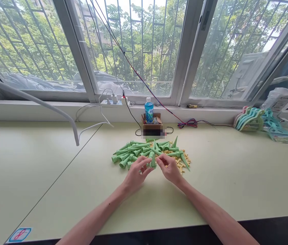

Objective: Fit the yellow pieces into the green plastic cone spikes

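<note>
My left hand [138, 170] grips a green plastic cone [153, 161] between thumb and fingers, its narrow tip pointing up. Close by its right side, my right hand [170, 168] has thumb and forefinger pinched together; whatever is between them is hidden or too small to name. Beyond both hands lies a heap of similar green cones [124, 157] with hollow, collared ends. Small yellow peg-like pieces [185, 157] are scattered among and to the right of the cones.
Behind the heap stands a small cardboard box [152, 126] with a blue bottle [149, 110]. Coiled cable [188, 123] lies by the sill. Pastel hangers [251, 119] are stacked at the right. A white tube [44, 102] reaches over the table [235, 183] from the left.
</note>
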The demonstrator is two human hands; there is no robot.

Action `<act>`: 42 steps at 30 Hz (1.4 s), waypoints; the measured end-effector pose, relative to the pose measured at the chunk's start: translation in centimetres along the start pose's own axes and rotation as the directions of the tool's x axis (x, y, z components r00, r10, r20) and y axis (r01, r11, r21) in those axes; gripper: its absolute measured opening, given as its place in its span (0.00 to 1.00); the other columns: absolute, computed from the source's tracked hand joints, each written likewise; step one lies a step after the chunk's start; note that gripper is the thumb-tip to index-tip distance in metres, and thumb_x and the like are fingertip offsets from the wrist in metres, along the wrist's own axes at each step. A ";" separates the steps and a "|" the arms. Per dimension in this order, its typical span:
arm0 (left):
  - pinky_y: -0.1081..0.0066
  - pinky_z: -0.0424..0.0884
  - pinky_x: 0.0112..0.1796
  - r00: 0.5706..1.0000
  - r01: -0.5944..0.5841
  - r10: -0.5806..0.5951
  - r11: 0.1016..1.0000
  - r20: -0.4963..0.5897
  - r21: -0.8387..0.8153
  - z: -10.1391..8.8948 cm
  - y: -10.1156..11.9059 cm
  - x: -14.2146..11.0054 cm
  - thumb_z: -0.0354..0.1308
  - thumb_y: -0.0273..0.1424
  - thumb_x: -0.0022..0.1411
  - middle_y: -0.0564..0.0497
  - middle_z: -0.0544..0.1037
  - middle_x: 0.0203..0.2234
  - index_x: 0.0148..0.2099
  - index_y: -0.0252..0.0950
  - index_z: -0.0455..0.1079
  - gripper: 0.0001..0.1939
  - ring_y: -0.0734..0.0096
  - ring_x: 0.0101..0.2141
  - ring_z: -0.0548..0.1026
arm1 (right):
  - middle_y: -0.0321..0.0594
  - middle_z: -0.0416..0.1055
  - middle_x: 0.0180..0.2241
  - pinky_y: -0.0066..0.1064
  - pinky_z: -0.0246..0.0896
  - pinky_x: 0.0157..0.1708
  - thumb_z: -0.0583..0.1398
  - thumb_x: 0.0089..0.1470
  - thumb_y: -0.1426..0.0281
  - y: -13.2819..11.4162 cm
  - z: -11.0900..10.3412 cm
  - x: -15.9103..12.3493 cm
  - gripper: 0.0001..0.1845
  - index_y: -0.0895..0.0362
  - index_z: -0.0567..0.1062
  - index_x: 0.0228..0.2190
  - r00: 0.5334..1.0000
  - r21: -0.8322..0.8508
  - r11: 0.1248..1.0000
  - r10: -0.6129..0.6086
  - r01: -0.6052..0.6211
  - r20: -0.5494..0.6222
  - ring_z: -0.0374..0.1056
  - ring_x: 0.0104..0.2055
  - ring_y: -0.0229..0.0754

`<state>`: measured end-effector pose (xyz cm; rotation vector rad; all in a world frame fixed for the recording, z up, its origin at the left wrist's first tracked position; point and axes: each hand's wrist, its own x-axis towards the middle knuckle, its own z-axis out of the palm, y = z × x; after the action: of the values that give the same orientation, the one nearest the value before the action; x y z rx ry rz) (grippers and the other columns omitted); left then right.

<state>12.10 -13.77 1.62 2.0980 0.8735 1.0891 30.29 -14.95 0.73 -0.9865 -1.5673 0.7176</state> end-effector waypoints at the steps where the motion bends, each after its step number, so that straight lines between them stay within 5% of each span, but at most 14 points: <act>1: 0.76 0.69 0.26 1.000 0.010 -0.010 1.000 -0.009 0.002 0.1 0.1 0.0 0.58 0.32 0.64 0.50 0.70 0.39 0.46 0.40 0.71 0.08 0.78 0.26 0.69 | 0.31 0.58 0.20 0.26 0.46 0.19 0.56 0.62 0.62 0.0 0.0 0.0 0.15 0.57 0.68 0.27 1.000 0.002 1.000 0.000 0.000 -0.006 0.51 0.20 0.33; 6: 0.76 0.68 0.24 0.981 0.186 -0.192 0.968 -0.022 -0.167 0.1 0.6 0.4 0.56 0.40 0.65 0.51 0.71 0.34 0.46 0.37 0.67 0.13 0.78 0.23 0.68 | 0.30 0.57 0.21 0.26 0.47 0.20 0.56 0.63 0.63 -0.2 0.0 0.1 0.13 0.56 0.67 0.28 0.997 0.002 1.000 -0.021 0.021 -0.071 0.52 0.20 0.33; 11: 0.77 0.60 0.17 0.894 0.443 -0.388 0.832 0.223 -0.332 -0.3 0.9 0.7 0.48 0.53 0.65 0.53 0.69 0.18 0.28 0.32 0.69 0.29 0.77 0.16 0.65 | 0.31 0.59 0.22 0.26 0.50 0.21 0.55 0.63 0.64 -0.3 -0.1 0.0 0.12 0.56 0.68 0.29 0.995 -0.030 0.996 -0.088 0.087 -0.050 0.53 0.22 0.33; 15: 0.77 0.59 0.15 0.819 0.569 -0.438 0.702 0.369 -0.429 -0.3 0.8 0.7 0.49 0.56 0.62 0.51 0.70 0.18 0.27 0.31 0.70 0.31 0.77 0.15 0.65 | 0.33 0.62 0.23 0.25 0.51 0.22 0.55 0.63 0.64 -0.4 -0.1 0.0 0.12 0.56 0.69 0.29 0.991 -0.067 0.989 -0.131 0.131 0.003 0.54 0.22 0.33; 20: 0.78 0.59 0.16 0.836 0.546 -0.414 0.695 0.360 -0.469 -0.3 0.6 0.7 0.53 0.53 0.62 0.53 0.70 0.19 0.29 0.32 0.70 0.27 0.80 0.15 0.63 | 0.32 0.61 0.23 0.25 0.52 0.21 0.55 0.63 0.63 -0.4 0.0 0.0 0.13 0.56 0.69 0.29 0.993 -0.072 0.991 -0.114 0.115 0.011 0.54 0.22 0.33; 24: 0.78 0.60 0.17 0.871 0.481 -0.369 0.779 0.325 -0.402 -0.6 0.8 0.6 0.56 0.49 0.62 0.56 0.67 0.16 0.27 0.33 0.68 0.23 0.79 0.16 0.64 | 0.33 0.62 0.23 0.25 0.54 0.22 0.55 0.63 0.63 -0.3 0.0 -0.1 0.13 0.56 0.69 0.29 0.994 -0.073 0.991 -0.110 0.111 0.019 0.56 0.23 0.34; 32: 0.77 0.62 0.22 0.970 0.240 -0.230 0.951 0.072 -0.195 -0.4 0.6 0.3 0.61 0.40 0.60 0.57 0.67 0.21 0.28 0.36 0.63 0.15 0.77 0.21 0.64 | 0.33 0.60 0.23 0.26 0.53 0.21 0.54 0.63 0.61 -0.2 0.1 0.0 0.15 0.56 0.68 0.28 0.998 -0.061 0.996 -0.060 0.062 0.025 0.54 0.22 0.34; 42: 0.73 0.69 0.28 0.991 0.128 -0.129 0.991 -0.039 -0.031 0.0 0.3 0.1 0.59 0.37 0.62 0.53 0.71 0.28 0.42 0.36 0.70 0.11 0.73 0.26 0.69 | 0.31 0.59 0.22 0.25 0.51 0.21 0.55 0.63 0.61 -0.2 0.0 0.1 0.14 0.56 0.67 0.28 0.998 -0.005 0.999 -0.050 0.050 0.037 0.54 0.21 0.34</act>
<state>12.22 -13.90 1.90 1.9736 0.9931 1.0732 30.19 -14.97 0.96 -0.9402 -1.6218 0.7003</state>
